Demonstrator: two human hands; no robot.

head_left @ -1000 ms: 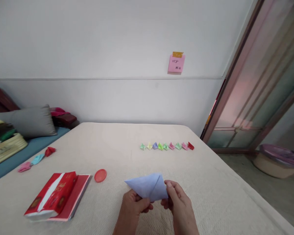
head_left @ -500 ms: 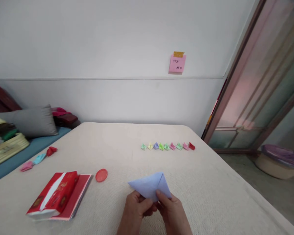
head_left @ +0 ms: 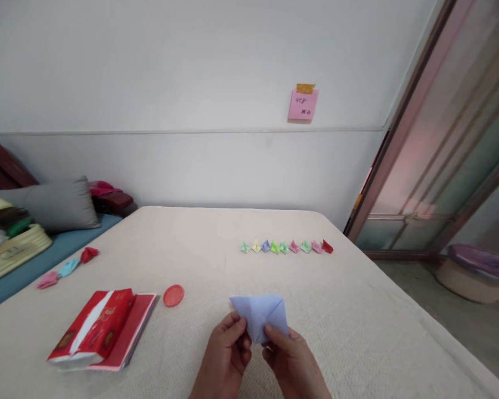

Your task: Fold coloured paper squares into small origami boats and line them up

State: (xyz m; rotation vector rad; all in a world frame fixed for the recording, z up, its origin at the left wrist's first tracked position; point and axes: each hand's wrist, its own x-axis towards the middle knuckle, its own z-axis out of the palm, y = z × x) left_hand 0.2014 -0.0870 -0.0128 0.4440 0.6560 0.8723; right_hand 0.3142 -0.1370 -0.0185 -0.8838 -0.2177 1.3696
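I am pinching folded blue paper [head_left: 261,312] with the fingers [head_left: 235,331] of my left hand [head_left: 225,348] and my right hand [head_left: 290,354].

I see a pale blue paper [head_left: 259,311] folded into an angular shape, one sharp corner pointing left and another downward. Diagonal creases cross its right half, and it's held up.
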